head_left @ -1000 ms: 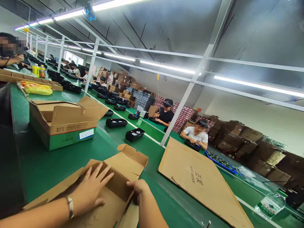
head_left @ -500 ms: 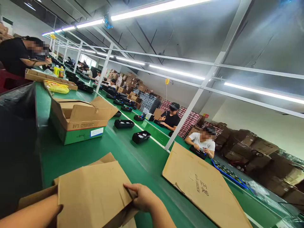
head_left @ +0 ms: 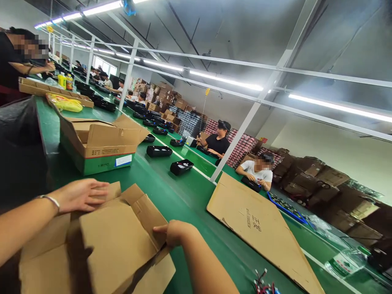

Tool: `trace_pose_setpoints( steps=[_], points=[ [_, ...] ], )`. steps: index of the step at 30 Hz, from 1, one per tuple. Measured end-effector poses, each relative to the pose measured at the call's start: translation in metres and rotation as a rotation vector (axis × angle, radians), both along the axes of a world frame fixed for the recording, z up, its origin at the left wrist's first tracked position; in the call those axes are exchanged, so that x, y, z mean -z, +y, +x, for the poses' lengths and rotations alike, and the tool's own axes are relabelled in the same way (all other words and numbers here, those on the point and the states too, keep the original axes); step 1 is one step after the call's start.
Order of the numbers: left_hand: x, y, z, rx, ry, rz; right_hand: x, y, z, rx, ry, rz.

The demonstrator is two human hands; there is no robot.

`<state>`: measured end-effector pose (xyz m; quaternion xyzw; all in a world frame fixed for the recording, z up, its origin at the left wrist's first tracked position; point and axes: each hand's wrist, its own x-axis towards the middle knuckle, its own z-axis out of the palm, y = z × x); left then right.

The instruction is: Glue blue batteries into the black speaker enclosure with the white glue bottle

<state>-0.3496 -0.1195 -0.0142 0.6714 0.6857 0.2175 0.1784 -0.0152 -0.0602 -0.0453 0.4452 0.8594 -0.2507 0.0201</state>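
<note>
I judge carton (head_left: pixel 119 237) light, stiff-walled, creasable | right hand (head_left: pixel 177 233) grips its side edge, where I'd hold | left hand (head_left: pixel 82 196) unclenched, fingers extended

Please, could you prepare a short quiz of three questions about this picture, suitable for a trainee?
1. True or false: the person's right hand holds the open cardboard box.
2. Choose: the lower part of the other box, which bears a white label, is A) yellow, B) green, C) black.
3. Complete: the same person's bracelet is on the ____ wrist.

Key: 1. True; 2. B; 3. left.
</note>
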Motion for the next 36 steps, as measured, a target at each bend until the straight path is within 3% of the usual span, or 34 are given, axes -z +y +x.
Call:
trace_pose_setpoints(
  steps=[3,6,8,10,13,16,21,23,26,31,33,36],
  points=[
    [-0.008,-0.007,0.010,0.001,0.121,0.009,0.002,0.000,0.002,0.041,0.045,-0.052],
    [-0.006,-0.027,0.049,0.201,0.328,0.137,0.000,-0.004,0.005,0.076,0.129,-0.135],
    [0.005,-0.044,0.079,0.448,0.266,-0.028,-0.002,-0.011,0.009,0.094,0.223,-0.216],
    [0.018,-0.058,0.101,0.543,0.213,-0.195,-0.004,-0.022,0.017,0.121,0.346,-0.314],
    [0.033,-0.068,0.113,0.527,0.181,-0.202,-0.005,-0.041,0.035,0.153,0.510,-0.439],
    [0.038,-0.068,0.111,0.489,0.177,-0.173,0.005,-0.060,0.051,0.171,0.657,-0.471],
    [0.041,-0.066,0.109,0.464,0.203,-0.154,0.034,-0.091,0.045,0.523,0.683,-0.158],
    [0.041,-0.066,0.110,0.462,0.202,-0.148,0.039,-0.104,0.036,0.551,0.599,-0.022],
    [0.040,-0.066,0.110,0.467,0.180,-0.167,0.036,-0.114,0.035,0.518,0.464,0.142],
    [0.042,-0.062,0.111,0.476,0.174,-0.149,0.011,-0.113,0.052,0.425,0.352,0.223],
    [0.042,-0.061,0.112,0.496,0.180,-0.163,-0.003,-0.116,0.040,0.301,0.227,0.284],
    [0.041,-0.061,0.112,0.503,0.220,-0.183,-0.018,-0.127,0.002,-0.002,-0.068,0.274]
  ],
)
